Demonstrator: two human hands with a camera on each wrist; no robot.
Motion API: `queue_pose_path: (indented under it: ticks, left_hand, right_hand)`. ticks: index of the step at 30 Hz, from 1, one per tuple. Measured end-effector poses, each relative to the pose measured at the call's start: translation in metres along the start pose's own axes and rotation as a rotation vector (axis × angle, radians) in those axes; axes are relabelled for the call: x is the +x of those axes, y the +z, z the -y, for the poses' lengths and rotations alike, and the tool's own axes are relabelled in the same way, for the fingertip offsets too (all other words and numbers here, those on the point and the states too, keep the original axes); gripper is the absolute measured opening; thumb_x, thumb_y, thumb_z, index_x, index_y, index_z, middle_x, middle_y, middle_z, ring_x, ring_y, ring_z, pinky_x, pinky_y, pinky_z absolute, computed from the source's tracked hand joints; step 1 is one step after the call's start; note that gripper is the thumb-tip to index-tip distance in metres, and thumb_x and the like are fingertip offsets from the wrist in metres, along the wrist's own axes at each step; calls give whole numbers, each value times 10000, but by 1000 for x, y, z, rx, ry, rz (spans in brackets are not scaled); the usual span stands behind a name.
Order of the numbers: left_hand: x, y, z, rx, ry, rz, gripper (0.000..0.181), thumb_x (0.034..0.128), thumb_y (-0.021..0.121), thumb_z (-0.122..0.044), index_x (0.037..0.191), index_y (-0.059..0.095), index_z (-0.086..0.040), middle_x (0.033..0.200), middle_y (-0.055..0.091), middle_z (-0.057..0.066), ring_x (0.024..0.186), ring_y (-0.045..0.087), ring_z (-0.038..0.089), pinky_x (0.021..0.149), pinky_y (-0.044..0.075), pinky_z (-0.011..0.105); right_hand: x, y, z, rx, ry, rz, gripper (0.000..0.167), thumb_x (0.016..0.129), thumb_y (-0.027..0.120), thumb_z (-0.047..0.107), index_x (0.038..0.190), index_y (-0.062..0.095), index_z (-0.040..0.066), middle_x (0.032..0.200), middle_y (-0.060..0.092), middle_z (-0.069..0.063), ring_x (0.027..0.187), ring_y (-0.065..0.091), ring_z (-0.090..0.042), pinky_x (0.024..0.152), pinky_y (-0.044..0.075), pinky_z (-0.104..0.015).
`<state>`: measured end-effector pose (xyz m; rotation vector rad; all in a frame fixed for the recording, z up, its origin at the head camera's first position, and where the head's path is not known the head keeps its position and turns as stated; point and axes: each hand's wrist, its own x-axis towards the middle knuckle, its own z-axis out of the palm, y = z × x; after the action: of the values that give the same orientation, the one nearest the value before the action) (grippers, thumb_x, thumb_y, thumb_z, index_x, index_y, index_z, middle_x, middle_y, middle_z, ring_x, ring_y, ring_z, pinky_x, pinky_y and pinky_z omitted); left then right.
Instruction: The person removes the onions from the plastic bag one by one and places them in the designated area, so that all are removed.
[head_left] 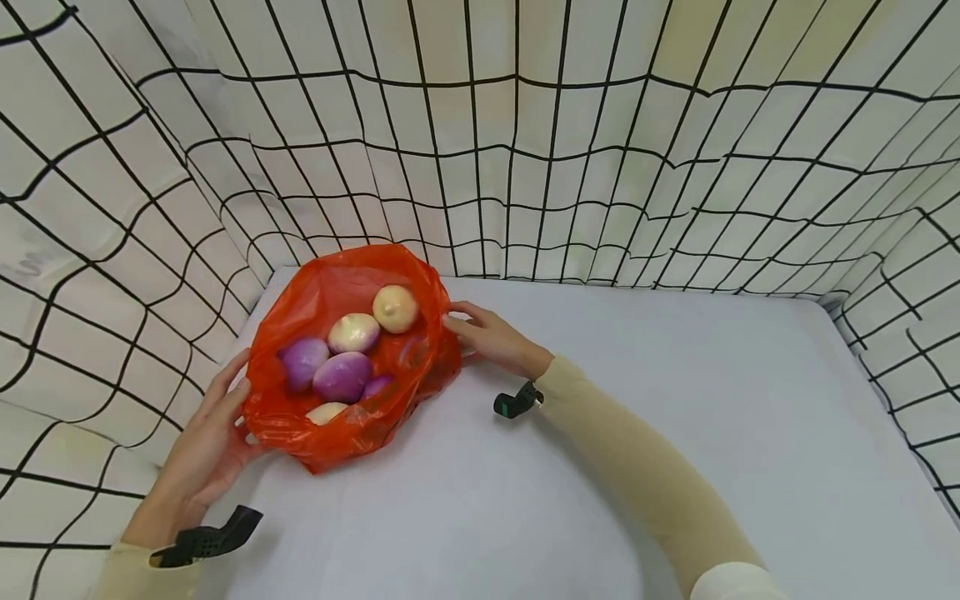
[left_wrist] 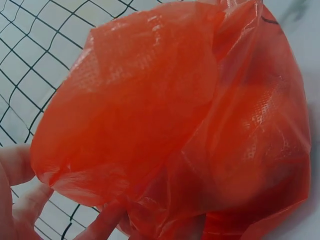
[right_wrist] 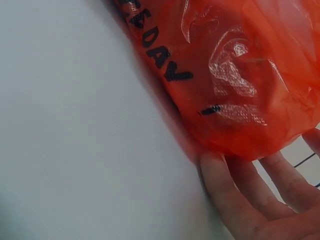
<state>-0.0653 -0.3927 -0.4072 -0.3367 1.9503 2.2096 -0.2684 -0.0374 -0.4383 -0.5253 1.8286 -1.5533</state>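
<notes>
A thin red plastic bag (head_left: 337,275) stands on the white tabletop, its mouth spread wide towards me. Inside it lie several peeled onions, among them a purple onion (head_left: 342,377) and a pale onion (head_left: 395,308). My left hand (head_left: 206,446) touches the bag's left side with its fingers apart; in the left wrist view, part of that hand is behind the red film. On the opposite side, my right hand (head_left: 495,337) rests its fingertips against the bag near the rim. Close up, the right fingers (right_wrist: 280,175) look nearly straight at the bag's lower edge.
A black wire grid (head_left: 517,154) backed by pale panels encloses the table at the left, back and right. The bag stands near the back left corner. White tabletop (head_left: 712,400) stretches away to the right of my arm.
</notes>
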Motion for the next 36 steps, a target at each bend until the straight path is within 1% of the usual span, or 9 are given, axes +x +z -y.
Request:
queue_pose_path:
  ticks: [3, 8, 12, 14, 18, 21, 26, 31, 36]
  left_hand:
    - [5, 5, 2, 17, 4, 25, 577, 1116, 369, -430, 1620, 100, -515, 1627, 209, -125, 1168, 534, -55, 865, 638, 263]
    - [11, 14, 2, 72, 13, 75, 570, 1121, 356, -427, 1629, 106, -495, 1637, 219, -99, 1178, 532, -84, 879, 630, 241]
    - [16, 25, 0, 90, 9, 121, 568, 1120, 354, -434, 1631, 112, -489, 1675, 175, -52, 1187, 530, -88, 899, 620, 225]
    - [19, 31, -2, 95, 5, 139, 569, 1119, 356, -439, 1632, 114, -486, 1660, 198, -63, 1191, 532, -89, 905, 617, 223]
    - [28, 42, -4, 109, 4, 169, 570, 1119, 357, -435, 1636, 120, -472, 1593, 277, -132, 1206, 535, -85, 914, 613, 221]
    - [34, 52, -5, 133, -2, 187, 570, 1119, 352, -444, 1639, 119, -466, 1624, 249, -100, 1226, 515, -77, 920, 607, 211]
    - [41, 68, -8, 162, -28, 220, 583, 1113, 355, -471, 1642, 111, -456, 1716, 112, 3, 1248, 496, -54, 935, 600, 208]
    - [48, 88, -8, 158, -32, 268, 593, 1112, 369, -463, 1651, 130, -411, 1691, 162, 19, 1254, 550, -43, 953, 601, 223]
    - [55, 109, -11, 169, -73, 283, 603, 1093, 398, -506, 1640, 152, -441, 1707, 148, 44, 1296, 519, 25, 964, 600, 234]
  right_hand:
    - [-13, -7, -4, 17, 6, 14, 513, 1058, 541, 469, 1539, 416, 339, 1465, 617, -76, 1279, 667, -275, 1007, 605, -466]
    - [-37, -17, -10, 44, 42, 15, 547, 1045, 557, 488, 1548, 364, 387, 1470, 611, -68, 1279, 664, -285, 970, 622, -471]
    - [-57, -22, -17, 82, 58, 9, 566, 1048, 561, 470, 1561, 330, 408, 1481, 609, -71, 1283, 665, -296, 960, 626, -474]
    - [-66, -26, -21, 102, 58, 8, 557, 1053, 560, 449, 1561, 334, 405, 1493, 599, -75, 1293, 657, -300, 966, 624, -476]
    - [-86, -32, -29, 125, 54, 7, 530, 1064, 550, 419, 1556, 353, 395, 1502, 590, -79, 1305, 649, -303, 978, 619, -475]
    - [-102, -37, -33, 130, 52, 2, 527, 1068, 546, 408, 1558, 354, 387, 1508, 583, -89, 1298, 651, -305, 975, 621, -471]
    - [-127, -44, -41, 150, 52, 0, 541, 1069, 546, 398, 1569, 342, 368, 1516, 560, -123, 1295, 645, -316, 976, 621, -468]
    - [-151, -51, -49, 163, 57, -15, 572, 1061, 549, 433, 1579, 318, 362, 1528, 538, -135, 1325, 624, -320, 996, 611, -474]
    - [-174, -57, -57, 182, 59, -42, 572, 1063, 537, 449, 1580, 317, 344, 1532, 539, -146, 1314, 637, -321, 1003, 606, -475]
